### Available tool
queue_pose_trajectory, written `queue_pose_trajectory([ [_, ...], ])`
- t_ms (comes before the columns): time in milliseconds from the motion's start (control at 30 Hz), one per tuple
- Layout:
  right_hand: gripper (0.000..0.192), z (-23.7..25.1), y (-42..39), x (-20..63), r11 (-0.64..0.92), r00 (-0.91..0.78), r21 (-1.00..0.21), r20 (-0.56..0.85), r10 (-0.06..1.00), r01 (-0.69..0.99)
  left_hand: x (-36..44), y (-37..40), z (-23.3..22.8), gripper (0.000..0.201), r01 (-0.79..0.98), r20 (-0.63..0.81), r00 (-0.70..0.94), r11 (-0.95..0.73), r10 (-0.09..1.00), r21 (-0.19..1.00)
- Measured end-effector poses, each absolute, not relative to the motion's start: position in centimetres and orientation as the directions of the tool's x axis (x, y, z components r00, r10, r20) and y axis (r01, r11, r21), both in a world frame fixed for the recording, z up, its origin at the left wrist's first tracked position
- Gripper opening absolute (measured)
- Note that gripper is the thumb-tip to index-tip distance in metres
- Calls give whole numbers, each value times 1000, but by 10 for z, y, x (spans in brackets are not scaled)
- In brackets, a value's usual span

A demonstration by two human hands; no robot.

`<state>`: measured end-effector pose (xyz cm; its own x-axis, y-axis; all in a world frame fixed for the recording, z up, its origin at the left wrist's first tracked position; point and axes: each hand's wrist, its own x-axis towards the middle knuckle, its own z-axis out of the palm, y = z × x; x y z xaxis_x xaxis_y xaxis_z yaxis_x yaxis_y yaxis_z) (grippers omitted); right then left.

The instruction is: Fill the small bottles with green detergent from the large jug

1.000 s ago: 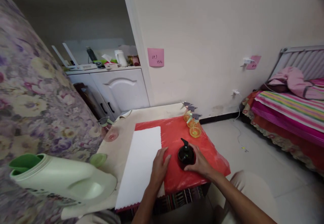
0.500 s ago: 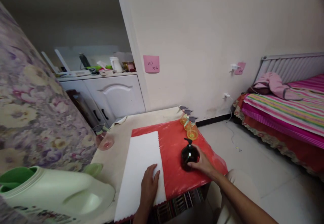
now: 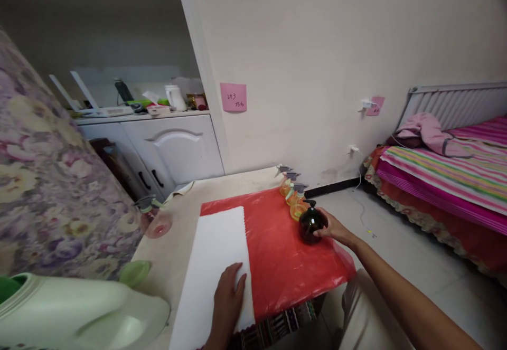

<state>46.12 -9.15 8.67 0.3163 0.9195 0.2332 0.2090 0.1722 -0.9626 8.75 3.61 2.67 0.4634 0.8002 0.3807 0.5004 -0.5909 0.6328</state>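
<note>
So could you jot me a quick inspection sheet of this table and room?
Surface: table under a red sheet.
Job's things: dark pump bottle beside the orange spray bottles.
Clutter: white cloth, pink spray bottle, green jug.
Hands: right hand grips the dark bottle; left hand lies flat on the cloth.
Cables: white lead from the wall to the floor.
Surroundings: bed, white cabinet.

The right hand (image 3: 335,228) carried the black pump bottle (image 3: 310,224) away from the near middle of the red sheet (image 3: 285,260) to just beside the orange spray bottles (image 3: 292,197). The left hand (image 3: 227,300) drew back from beside the bottle onto the white cloth (image 3: 214,255).
</note>
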Motion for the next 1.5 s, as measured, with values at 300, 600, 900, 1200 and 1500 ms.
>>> queue_pose_trajectory([
  [300, 79, 75, -92, 479, 152, 216, -981, 176, 961, 122, 88, 40, 21, 33, 522, 398, 462, -606, 793, 601],
  [600, 95, 45, -90, 463, 162, 398, -975, 210, 893, 151, 88, 40, 23, 33, 529, 407, 466, -616, 786, 583],
  [900, 84, 54, -87, 464, 170, 336, -980, 196, 921, 107, 87, 41, 21, 34, 524, 409, 469, -620, 782, 584],
  [1200, 87, 43, -93, 460, 179, 330, -983, 186, 926, 52, 88, 40, 21, 32, 524, 398, 474, -615, 786, 590],
  [1500, 83, 45, -100, 456, 186, 348, -980, 198, 916, 67, 89, 39, 23, 30, 520, 393, 482, -616, 784, 591],
])
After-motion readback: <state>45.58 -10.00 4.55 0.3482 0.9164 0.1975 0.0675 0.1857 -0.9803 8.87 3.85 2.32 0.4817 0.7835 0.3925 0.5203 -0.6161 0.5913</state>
